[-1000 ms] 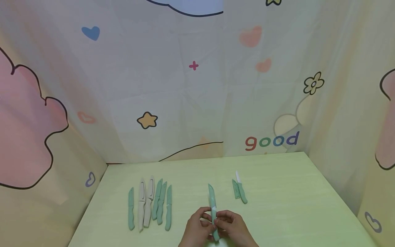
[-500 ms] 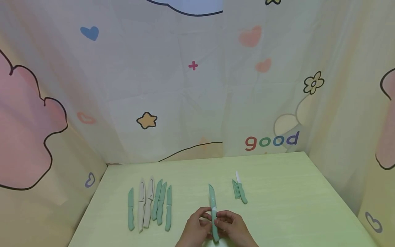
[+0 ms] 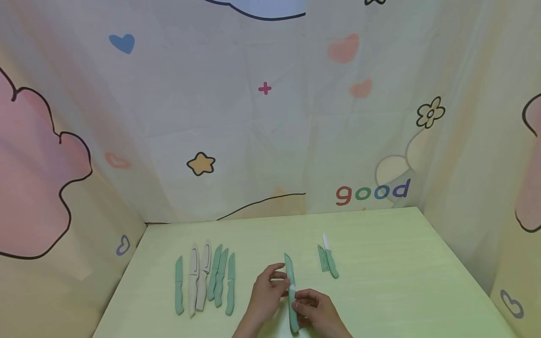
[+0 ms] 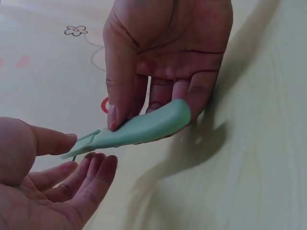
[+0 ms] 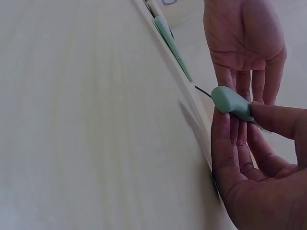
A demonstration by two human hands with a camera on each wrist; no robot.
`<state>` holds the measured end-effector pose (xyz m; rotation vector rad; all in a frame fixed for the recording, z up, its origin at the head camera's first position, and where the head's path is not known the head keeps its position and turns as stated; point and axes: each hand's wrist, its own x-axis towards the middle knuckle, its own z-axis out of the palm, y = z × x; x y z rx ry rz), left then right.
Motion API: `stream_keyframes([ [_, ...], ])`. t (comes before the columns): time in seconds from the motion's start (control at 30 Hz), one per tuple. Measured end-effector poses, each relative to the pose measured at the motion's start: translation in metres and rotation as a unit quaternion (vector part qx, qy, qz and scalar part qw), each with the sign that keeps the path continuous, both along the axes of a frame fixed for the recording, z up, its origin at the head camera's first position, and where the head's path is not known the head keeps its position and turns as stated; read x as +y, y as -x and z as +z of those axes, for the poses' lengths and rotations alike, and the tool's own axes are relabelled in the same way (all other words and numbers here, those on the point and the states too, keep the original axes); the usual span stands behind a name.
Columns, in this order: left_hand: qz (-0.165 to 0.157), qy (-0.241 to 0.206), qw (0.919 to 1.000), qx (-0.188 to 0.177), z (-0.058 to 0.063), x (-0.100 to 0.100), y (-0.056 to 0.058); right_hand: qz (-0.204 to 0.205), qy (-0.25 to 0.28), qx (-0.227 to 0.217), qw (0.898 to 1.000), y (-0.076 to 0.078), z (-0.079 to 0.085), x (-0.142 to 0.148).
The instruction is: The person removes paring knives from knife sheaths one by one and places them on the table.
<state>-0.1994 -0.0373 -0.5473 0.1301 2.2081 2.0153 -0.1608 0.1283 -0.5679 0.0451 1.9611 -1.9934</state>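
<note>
Between the hands is a knife with a green handle (image 3: 293, 312) and a green sheath (image 3: 289, 265) over its blade, tip pointing away. The left hand (image 3: 266, 292) pinches the lower part of the sheath with its thumb on top and its fingers beneath. In the right hand (image 3: 320, 310) the handle lies between thumb and curled fingers. A pale strip shows where sheath and handle meet. The left wrist view shows the handle (image 4: 153, 125) raised over the table, its shadow below; in the right wrist view the handle's butt end (image 5: 228, 99) faces the camera.
To the left lie several sheathed knives in a row, green ones (image 3: 230, 286) and two beige ones (image 3: 193, 281). Beyond the hands, to the right, an unsheathed white-bladed knife (image 3: 331, 263) lies beside its green sheath (image 3: 323, 259). A printed curtain (image 3: 236, 112) hangs behind the table (image 3: 397, 272).
The left hand has slid forward along the knife, from near the handle's top up to the sheath. The right hand keeps its hold on the handle, nearly still.
</note>
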Motion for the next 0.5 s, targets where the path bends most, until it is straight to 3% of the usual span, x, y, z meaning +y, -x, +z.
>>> stream_keyframes([
  [0.23,0.019,0.012,0.9998,0.0,0.0,0.006,0.01,0.001,0.002,0.001,1.0,-0.002,0.0,0.001],
  [0.5,0.023,0.026,0.9994,-0.001,-0.001,0.006,0.013,0.011,0.021,-0.005,1.0,-0.003,-0.001,0.002],
])
